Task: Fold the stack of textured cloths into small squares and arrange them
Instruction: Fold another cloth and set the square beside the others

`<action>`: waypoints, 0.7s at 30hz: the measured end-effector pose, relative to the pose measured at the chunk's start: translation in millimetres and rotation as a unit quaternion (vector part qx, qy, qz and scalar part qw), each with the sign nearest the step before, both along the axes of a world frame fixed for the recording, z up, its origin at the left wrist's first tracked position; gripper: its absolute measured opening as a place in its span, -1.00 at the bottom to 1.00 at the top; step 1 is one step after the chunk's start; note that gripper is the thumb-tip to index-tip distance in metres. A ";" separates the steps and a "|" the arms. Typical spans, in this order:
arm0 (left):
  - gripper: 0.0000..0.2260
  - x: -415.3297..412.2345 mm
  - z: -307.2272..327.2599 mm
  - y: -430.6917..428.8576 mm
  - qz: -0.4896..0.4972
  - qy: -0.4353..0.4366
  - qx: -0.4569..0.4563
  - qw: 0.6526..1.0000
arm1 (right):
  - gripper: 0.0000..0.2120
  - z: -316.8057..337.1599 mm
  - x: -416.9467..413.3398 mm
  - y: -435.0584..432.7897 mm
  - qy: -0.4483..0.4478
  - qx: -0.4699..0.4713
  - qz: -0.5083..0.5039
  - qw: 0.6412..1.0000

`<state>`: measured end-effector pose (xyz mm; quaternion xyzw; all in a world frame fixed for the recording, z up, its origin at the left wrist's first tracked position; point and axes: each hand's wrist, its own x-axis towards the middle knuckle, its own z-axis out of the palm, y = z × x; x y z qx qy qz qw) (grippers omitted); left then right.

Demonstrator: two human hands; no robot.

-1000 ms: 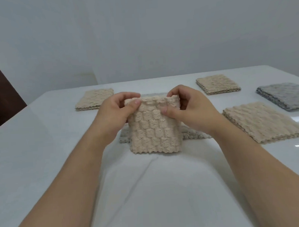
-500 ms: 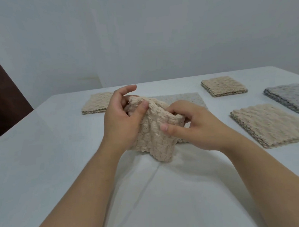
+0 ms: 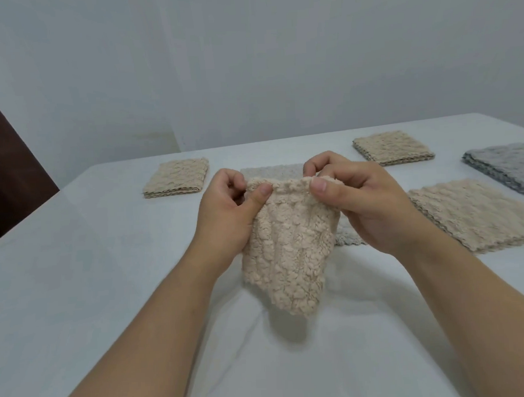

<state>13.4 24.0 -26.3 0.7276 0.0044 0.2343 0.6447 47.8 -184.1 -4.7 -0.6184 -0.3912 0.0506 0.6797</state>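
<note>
My left hand and right hand pinch the beige cloth by its top; it hides much of the pale cloth behind.

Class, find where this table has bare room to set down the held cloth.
Barest: the table left of the left hand, below the far-left beige square. Also the near strip under the held cloth. Crowded: right side, with the beige stack, grey stack and far beige square.
</note>
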 end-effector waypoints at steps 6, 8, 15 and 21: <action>-0.76 3.1 -5.6 1.0 -0.046 0.020 -0.042 0.998 | -0.68 -3.6 -2.0 3.7 0.045 0.011 0.038 0.998; -0.76 4.1 -6.0 2.7 -0.053 0.030 -0.071 0.996 | -0.72 -4.4 -2.8 3.5 0.065 0.003 0.054 0.996; -0.79 6.5 -6.6 5.4 -0.016 0.031 -0.088 0.996 | -0.42 -5.1 3.1 4.8 0.118 0.006 -0.040 0.992; -0.72 9.5 -10.9 14.1 0.035 -0.005 -0.047 0.998 | -0.36 -20.9 12.6 13.8 0.048 -0.141 -0.189 0.971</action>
